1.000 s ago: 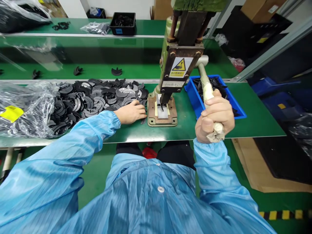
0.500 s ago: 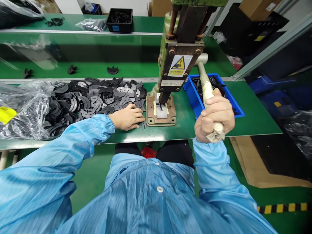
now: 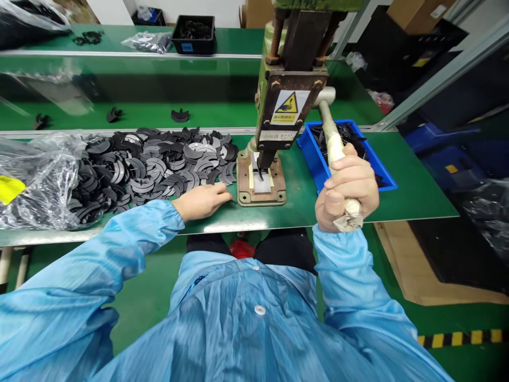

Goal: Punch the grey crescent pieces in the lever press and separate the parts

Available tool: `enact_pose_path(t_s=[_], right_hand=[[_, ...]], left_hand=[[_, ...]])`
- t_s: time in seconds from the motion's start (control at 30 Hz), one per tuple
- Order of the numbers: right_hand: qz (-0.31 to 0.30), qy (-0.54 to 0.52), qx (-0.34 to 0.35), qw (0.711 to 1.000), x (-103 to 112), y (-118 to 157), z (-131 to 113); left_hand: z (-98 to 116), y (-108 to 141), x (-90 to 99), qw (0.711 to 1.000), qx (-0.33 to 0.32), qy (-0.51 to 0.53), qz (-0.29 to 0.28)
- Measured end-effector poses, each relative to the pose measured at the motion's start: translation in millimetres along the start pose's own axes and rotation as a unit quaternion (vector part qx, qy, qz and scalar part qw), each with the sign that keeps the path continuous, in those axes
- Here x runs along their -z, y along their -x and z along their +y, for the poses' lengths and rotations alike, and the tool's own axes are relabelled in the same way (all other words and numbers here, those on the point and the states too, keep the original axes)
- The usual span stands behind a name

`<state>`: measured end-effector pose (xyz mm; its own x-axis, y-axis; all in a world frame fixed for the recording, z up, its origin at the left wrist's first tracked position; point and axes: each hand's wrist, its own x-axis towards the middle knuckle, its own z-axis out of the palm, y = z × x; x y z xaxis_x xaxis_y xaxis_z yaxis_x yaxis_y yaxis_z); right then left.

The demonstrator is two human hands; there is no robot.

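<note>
My right hand [image 3: 350,188] is wrapped round the taped lever [image 3: 333,139] of a green hand press [image 3: 286,109]. Under the ram, a thin dark piece [image 3: 260,174] shows on the light plate of the press base [image 3: 243,197]. My left hand [image 3: 203,201] is just left of the base, at the front of a pile of dark curved parts [image 3: 153,168]. Its fingers are drawn together and point right; what they hold, if anything, is too small to make out.
A blue bin [image 3: 392,183] of black parts stands right of the press. A clear plastic bag [image 3: 40,196] lies at the left. Behind are a few loose dark parts [image 3: 180,115] and a black bin [image 3: 193,46] on a raised shelf.
My left hand has drawn its spread fingers together and shifted slightly left, off the curved part it lay over. My right hand stays on the lever.
</note>
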<state>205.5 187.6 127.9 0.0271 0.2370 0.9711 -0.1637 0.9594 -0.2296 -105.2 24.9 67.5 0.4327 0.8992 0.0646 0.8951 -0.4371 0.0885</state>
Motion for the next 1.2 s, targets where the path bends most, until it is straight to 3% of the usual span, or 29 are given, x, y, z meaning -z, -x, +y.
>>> enact_pose_path(t_s=[0.1, 0.23, 0.4, 0.63, 0.73, 0.93, 1.2], right_hand=[[0.002, 0.003, 0.006, 1.000, -0.3, 0.3, 1.3], [0.007, 0.001, 0.003, 1.000, -0.9, -0.1, 0.4], [-0.012, -0.004, 0.002, 1.000, 1.4, 0.1, 0.0], [-0.012, 0.015, 0.006, 1.000, 3.4, 0.5, 1.4], [-0.005, 0.027, -0.016, 0.999, 2.9, 0.4, -0.5], [0.021, 0.027, -0.037, 0.999, 1.7, 2.3, 0.2], [0.000, 0.032, -0.033, 0.999, 4.0, 1.3, -0.8]], left_hand=[[-3.2, -1.4, 17.7, 0.990, 0.087, 0.099, 0.045], [-12.2, -16.2, 28.6, 0.951, 0.187, 0.225, 0.099], [-12.2, -46.9, 7.9, 0.910, 0.235, 0.312, 0.137], [2.2, -79.5, -21.6, 0.789, 0.302, 0.506, 0.174], [-1.5, -86.2, -26.2, 0.758, 0.332, 0.529, 0.186], [-9.3, -99.1, -25.2, 0.756, 0.315, 0.544, 0.182], [-8.9, -107.5, -24.3, 0.765, 0.311, 0.539, 0.167]])
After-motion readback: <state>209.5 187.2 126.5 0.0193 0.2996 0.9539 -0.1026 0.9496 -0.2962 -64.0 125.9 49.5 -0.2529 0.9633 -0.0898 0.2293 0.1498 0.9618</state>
